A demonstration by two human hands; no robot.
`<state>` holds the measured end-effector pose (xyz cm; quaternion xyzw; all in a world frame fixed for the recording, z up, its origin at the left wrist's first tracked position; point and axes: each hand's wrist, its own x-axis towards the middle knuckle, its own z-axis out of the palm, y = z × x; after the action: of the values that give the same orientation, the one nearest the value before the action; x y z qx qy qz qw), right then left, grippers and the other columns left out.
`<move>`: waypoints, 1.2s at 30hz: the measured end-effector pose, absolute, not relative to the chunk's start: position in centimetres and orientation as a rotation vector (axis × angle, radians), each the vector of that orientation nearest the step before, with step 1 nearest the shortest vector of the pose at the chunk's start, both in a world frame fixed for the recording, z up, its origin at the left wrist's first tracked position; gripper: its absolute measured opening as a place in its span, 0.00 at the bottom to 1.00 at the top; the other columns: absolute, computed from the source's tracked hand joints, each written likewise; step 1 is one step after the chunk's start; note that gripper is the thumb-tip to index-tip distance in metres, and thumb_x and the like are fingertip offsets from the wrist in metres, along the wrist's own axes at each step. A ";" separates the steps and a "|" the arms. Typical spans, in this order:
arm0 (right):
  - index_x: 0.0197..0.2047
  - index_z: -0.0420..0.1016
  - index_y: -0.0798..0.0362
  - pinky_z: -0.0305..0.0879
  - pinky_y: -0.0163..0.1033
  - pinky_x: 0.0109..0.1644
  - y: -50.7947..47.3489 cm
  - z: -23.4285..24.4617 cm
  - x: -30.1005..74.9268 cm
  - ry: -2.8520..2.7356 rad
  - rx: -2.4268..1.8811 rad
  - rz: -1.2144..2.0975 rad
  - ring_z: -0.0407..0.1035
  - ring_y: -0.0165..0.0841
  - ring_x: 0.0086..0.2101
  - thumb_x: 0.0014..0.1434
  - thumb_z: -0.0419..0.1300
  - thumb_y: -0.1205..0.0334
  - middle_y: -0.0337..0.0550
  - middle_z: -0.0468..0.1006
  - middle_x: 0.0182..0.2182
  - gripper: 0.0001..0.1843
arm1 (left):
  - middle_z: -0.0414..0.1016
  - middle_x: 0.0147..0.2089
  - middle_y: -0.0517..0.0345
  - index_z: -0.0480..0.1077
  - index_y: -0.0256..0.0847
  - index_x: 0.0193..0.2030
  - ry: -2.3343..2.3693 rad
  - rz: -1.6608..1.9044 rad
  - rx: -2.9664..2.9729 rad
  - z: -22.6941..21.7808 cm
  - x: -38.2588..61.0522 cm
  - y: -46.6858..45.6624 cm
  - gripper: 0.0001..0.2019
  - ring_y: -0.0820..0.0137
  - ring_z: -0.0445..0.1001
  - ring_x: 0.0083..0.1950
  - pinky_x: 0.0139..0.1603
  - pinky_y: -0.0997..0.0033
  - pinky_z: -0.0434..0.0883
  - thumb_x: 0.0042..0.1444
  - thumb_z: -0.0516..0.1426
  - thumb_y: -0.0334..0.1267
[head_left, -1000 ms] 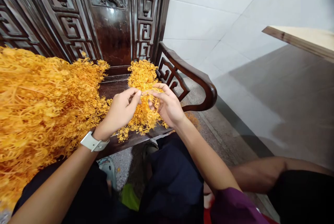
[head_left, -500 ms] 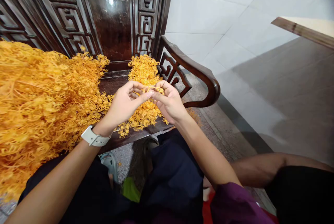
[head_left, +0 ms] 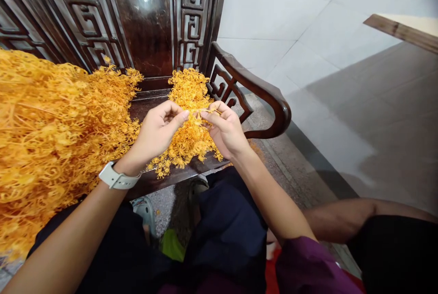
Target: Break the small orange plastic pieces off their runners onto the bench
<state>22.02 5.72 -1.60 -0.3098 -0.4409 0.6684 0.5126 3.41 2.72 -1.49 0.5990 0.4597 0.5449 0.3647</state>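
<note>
My left hand [head_left: 159, 127], with a pale watch strap at the wrist, is closed in a pinch of thumb and forefinger. Facing it, my right hand [head_left: 227, 129] pinches a small yellow plastic flower piece [head_left: 212, 111]. A thin part of this piece stretches toward my left fingertips; where it ends is hard to see against the yellow background. Both hands hover over a smaller pile of yellow plastic flower pieces [head_left: 190, 86] on the dark wooden bench seat [head_left: 178, 181].
A large heap of orange-yellow plastic flower pieces [head_left: 65, 134] covers the left side. Behind stands the carved bench back [head_left: 147, 34]; a curved armrest [head_left: 267, 93] is on the right. Another person's limb [head_left: 335, 221] reaches in at lower right. A wooden board edge [head_left: 404, 34] juts in at upper right.
My hands were together at the fingertips and have drawn apart, the left one moving left. The thin yellow part now spans the gap between them.
</note>
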 end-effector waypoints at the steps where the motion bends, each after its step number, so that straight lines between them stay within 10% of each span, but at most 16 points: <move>1: 0.35 0.68 0.48 0.69 0.38 0.46 5.8 -1.6 22.1 -1.067 -0.745 1.598 0.76 0.31 0.39 0.52 0.77 0.61 0.36 0.80 0.33 0.20 | 0.76 0.32 0.57 0.75 0.40 0.35 1.167 1.398 1.534 -1.5 3.4 2.7 0.15 0.69 0.70 0.34 0.36 0.69 0.67 0.66 0.67 0.49; 25: 0.35 0.62 0.48 0.47 0.37 0.28 5.6 -1.1 22.0 -1.109 -0.726 1.687 0.55 0.22 0.21 0.50 0.76 0.61 0.35 0.81 0.28 0.24 | 0.77 0.33 0.59 0.76 0.39 0.35 0.909 1.326 1.131 -0.7 3.5 2.3 0.07 0.73 0.74 0.34 0.40 0.72 0.71 0.58 0.70 0.35; 36: 0.42 0.76 0.51 0.37 0.37 0.26 5.2 -1.2 22.0 -1.180 -0.707 1.676 0.43 0.20 0.18 0.56 0.76 0.56 0.22 0.57 0.17 0.16 | 0.79 0.35 0.58 0.79 0.38 0.38 1.055 1.442 1.292 -0.5 4.0 2.2 0.11 0.73 0.74 0.36 0.40 0.73 0.73 0.51 0.74 0.33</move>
<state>22.01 5.22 -1.15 -0.2881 -0.4810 0.6832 0.4679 3.96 2.23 -0.54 0.5227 0.4269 0.5836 0.4515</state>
